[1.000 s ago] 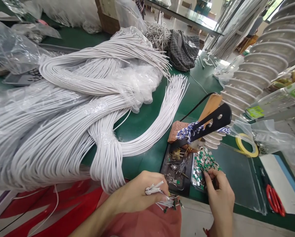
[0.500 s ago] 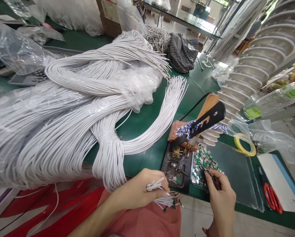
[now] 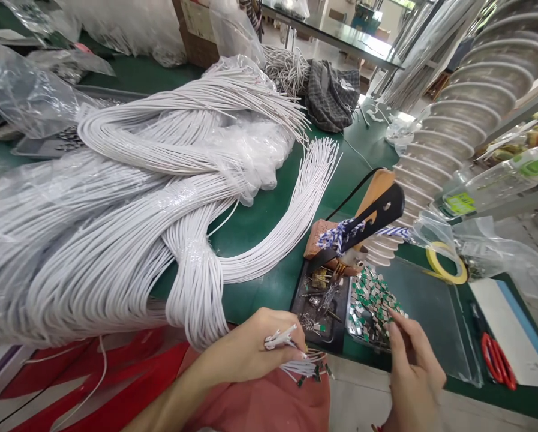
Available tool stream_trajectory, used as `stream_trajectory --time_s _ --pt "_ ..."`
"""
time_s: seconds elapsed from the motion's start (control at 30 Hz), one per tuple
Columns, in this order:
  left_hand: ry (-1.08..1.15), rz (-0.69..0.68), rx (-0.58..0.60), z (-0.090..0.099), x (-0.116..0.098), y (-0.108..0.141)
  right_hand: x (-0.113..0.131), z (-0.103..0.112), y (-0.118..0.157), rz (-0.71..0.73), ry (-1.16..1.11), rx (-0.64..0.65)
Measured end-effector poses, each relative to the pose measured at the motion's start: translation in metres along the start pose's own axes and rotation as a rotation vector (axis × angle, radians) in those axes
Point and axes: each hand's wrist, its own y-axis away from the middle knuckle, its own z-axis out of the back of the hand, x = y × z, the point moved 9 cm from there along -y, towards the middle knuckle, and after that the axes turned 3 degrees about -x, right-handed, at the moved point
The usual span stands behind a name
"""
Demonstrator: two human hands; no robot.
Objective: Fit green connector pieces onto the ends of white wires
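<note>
My left hand point(image 3: 255, 345) is closed around a small bundle of white cables point(image 3: 311, 365). Their cut ends stick out above the fist, and small dark green and metal pieces hang at the lower ends. At the near edge of a heap of small green circuit boards with metal connectors point(image 3: 371, 297), my right hand point(image 3: 415, 354) has its thumb and index fingertips close together. Whatever may be between those fingertips is too small to make out. A dark tray point(image 3: 302, 294) of metal bits lies left of the heap.
Large bundles of white cable point(image 3: 116, 252) cover the green bench point(image 3: 251, 225) to the left. Behind the heap stand a brick point(image 3: 317, 237), a black slotted bar point(image 3: 381, 213) and a ribbed hose point(image 3: 466, 108). Red-handled scissors point(image 3: 498, 360) and yellow tape point(image 3: 446, 264) lie right.
My right hand has drawn back slightly to the right from the middle of the circuit board heap. My left hand still holds the cables in nearly the same place.
</note>
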Motion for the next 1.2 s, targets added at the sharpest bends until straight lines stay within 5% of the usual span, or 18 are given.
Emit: stream_trajectory --time_s 0.1,0.27,0.43,0.7,1.0,1.2 --pt "-0.010 -0.019 0.021 -0.002 -0.004 -0.001 0.016 -0.002 0.017 -0.028 -0.083 0.067" --pt "0.048 -0.021 -0.037 0.001 -0.006 -0.003 0.079 -0.064 0.057 0.303 -0.317 0.577" --pt "0.050 0.023 -0.141 0.007 -0.003 0.000 0.084 -0.088 0.063 0.258 -0.322 0.538" --pt "0.010 0.021 -0.295 0.012 -0.003 0.001 0.087 -0.088 0.061 0.309 -0.329 0.566" --pt "-0.022 -0.003 -0.336 0.015 -0.007 0.001 0.087 -0.088 0.063 0.329 -0.264 0.537" --pt "0.001 -0.046 -0.250 0.011 -0.008 0.000 0.077 -0.090 0.063 0.226 -0.330 0.565"
